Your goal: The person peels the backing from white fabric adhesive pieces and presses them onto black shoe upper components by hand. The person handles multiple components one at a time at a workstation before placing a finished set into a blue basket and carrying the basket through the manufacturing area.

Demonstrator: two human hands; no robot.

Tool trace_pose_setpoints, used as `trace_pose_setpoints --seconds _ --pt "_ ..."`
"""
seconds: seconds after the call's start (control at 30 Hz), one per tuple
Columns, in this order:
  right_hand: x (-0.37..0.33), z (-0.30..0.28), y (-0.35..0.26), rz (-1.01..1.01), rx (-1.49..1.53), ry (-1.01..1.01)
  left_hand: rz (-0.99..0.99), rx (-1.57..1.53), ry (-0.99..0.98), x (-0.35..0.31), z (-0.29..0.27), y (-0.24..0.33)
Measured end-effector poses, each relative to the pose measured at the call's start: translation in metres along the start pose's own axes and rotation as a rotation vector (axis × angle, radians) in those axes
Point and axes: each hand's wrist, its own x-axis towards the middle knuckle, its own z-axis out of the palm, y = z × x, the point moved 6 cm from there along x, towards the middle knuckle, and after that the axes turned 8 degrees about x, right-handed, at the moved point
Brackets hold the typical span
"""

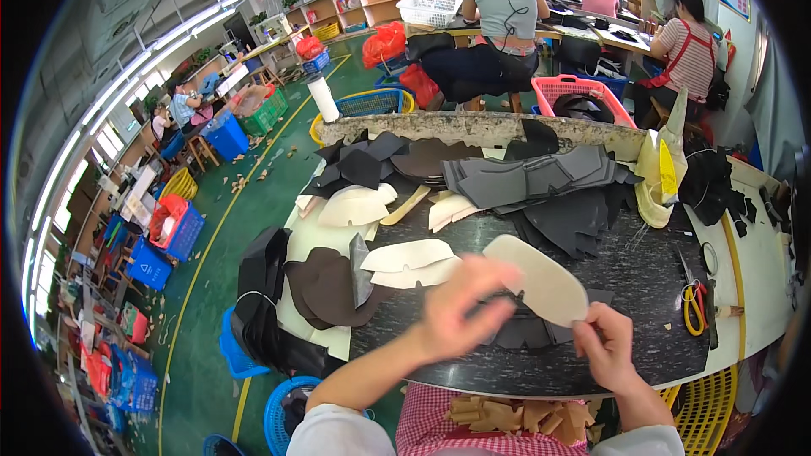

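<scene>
A cream, sole-shaped flat piece [539,281] is raised above the dark tabletop, tilted toward the right. My right hand [606,344] pinches its lower right end between thumb and fingers. Close to the piece's left side is my left hand [463,304], smeared by motion, so its grip is unclear. Below the piece lie dark grey cut pieces [524,333], partly hidden by it. Left of my hands, two cream pieces [410,262] overlap on the table, beside a stack of dark brown pieces [325,287].
Grey and black cut pieces [532,177] are piled along the table's far side. Yellow-handled scissors [693,304] and a roll of tape [709,258] lie at right. Scraps rest on my checked apron [422,422]. Beyond, a pink basket [583,93] and seated people at workbenches.
</scene>
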Motion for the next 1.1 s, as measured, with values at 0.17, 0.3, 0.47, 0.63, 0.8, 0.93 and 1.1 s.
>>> trace_pose_setpoints --seconds 0.17,0.3,0.47,0.63,0.8,0.93,1.1 --pt "0.0 0.034 -0.028 -0.348 0.21 -0.115 -0.258 -0.618 -0.042 -0.005 0.055 0.031" --pt "-0.005 0.032 -0.018 -0.255 0.325 -0.112 -0.185 -0.536 -0.151 -0.001 0.028 0.033" --pt "0.003 0.043 -0.019 -0.316 0.305 -0.121 -0.457 -0.673 -0.166 -0.017 0.04 0.018" --pt "0.004 0.038 -0.019 -0.434 -0.058 -0.151 -0.917 -1.053 0.174 -0.043 0.042 -0.018" --pt "-0.002 0.03 -0.01 -0.484 0.124 -0.151 -0.724 -1.004 0.403 -0.046 0.02 -0.022" --pt "0.003 0.04 -0.01 -0.351 -0.051 -0.162 -0.489 -0.428 -0.105 -0.03 0.04 0.026" --pt "0.0 0.036 0.0 -0.424 0.24 -0.136 -0.929 -1.045 0.323 -0.068 0.043 -0.013"
